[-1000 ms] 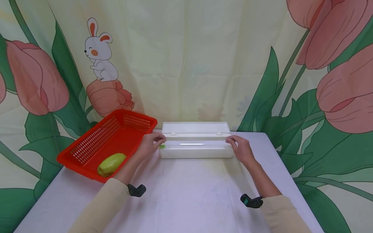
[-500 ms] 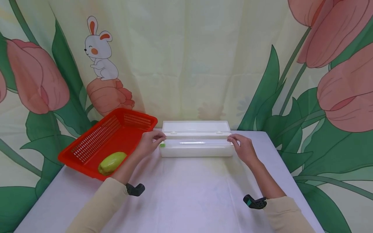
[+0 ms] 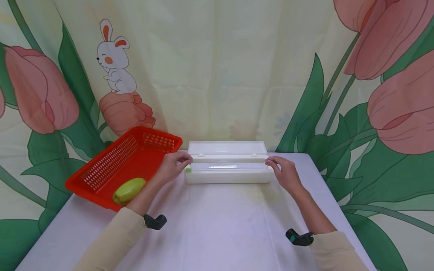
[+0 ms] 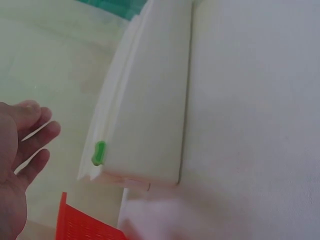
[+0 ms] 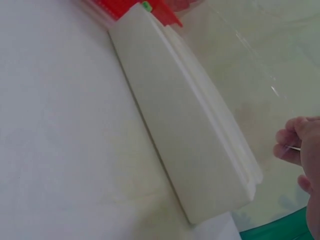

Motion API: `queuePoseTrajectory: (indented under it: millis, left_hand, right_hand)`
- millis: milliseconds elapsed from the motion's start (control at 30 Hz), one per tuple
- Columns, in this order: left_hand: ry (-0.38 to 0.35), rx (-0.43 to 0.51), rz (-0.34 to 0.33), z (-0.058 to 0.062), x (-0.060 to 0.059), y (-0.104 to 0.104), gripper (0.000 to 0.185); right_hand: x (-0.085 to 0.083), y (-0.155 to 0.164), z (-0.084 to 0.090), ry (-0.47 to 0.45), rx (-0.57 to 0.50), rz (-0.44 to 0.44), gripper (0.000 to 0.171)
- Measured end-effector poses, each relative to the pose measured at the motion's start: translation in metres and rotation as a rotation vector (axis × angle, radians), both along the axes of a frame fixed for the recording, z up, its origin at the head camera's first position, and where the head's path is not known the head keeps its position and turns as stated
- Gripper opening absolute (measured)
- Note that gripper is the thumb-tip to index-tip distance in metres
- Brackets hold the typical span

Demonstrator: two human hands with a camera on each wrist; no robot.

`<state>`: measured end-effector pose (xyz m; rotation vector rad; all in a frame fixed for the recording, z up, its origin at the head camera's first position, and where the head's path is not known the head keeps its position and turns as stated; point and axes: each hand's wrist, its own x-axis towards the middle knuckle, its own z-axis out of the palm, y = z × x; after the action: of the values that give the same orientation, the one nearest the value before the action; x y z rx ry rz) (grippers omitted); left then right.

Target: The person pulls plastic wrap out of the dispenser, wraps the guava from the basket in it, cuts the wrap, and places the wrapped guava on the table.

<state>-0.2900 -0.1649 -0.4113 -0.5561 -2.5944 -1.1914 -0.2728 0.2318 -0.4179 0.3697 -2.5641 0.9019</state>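
A long white cling-film box [image 3: 228,177] lies across the far middle of the table with its lid [image 3: 227,147] tipped back. A strip of clear film [image 3: 223,166] glints along its top edge. My left hand [image 3: 174,165] is at the box's left end, by a small green tab [image 3: 188,170], fingertips together at the film's corner. My right hand [image 3: 285,171] is at the right end. In the right wrist view the right hand's fingers [image 5: 295,142] pinch a thin film edge beside the box [image 5: 185,120]. The left wrist view shows the left hand [image 4: 20,150] just left of the box [image 4: 150,115] and tab [image 4: 99,152].
A red slotted basket [image 3: 91,188] sits tilted at the left rear with a yellow-green fruit [image 3: 129,190] inside. The white table [image 3: 217,226] stretches toward me. A flowered curtain [image 3: 237,75] hangs right behind the box. The table's right edge lies close to my right forearm.
Both hands stayed at the box's ends, shifting only slightly. The film strip between them sits a little lower and flatter against the box.
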Motion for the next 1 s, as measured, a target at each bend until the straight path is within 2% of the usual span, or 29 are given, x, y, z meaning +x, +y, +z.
queuePoseTrajectory:
  millis: [433, 667, 1000]
  left_hand:
    - [0.024, 0.000, 0.014, 0.005, 0.010, -0.004, 0.015]
    - [0.033, 0.005, -0.007, 0.007, 0.009, -0.003, 0.015]
    - [0.036, 0.004, -0.014, 0.011, 0.009, 0.001, 0.014]
  right_hand:
    - [0.003, -0.003, 0.005, 0.031, 0.002, 0.037, 0.017]
    - [0.006, 0.001, 0.004, 0.009, 0.004, 0.025, 0.019]
    - [0.007, 0.003, 0.013, -0.012, 0.011, 0.005, 0.021]
